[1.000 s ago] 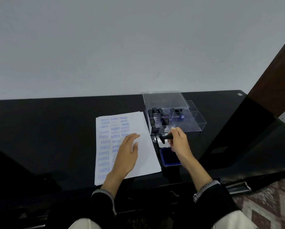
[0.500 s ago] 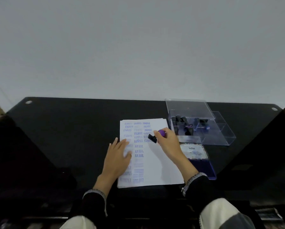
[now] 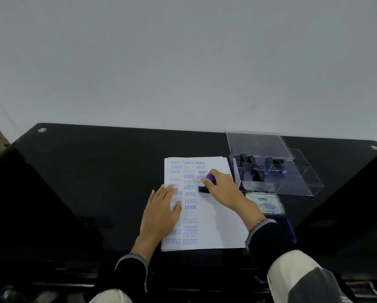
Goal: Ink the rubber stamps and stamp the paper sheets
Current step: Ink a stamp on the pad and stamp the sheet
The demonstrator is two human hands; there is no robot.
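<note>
The right hand (image 3: 221,188) gripped a purple-topped rubber stamp (image 3: 206,184), its base pressed onto the top sheet of the paper stack (image 3: 218,224), apparently to add a mark in the third column. The left hand (image 3: 162,212) lay flat with straight fingers on the stack's left side, probably to stop it sliding. Right of the stack sat the open Artline ink pad (image 3: 268,206), within easy reach for re-inking.
</note>
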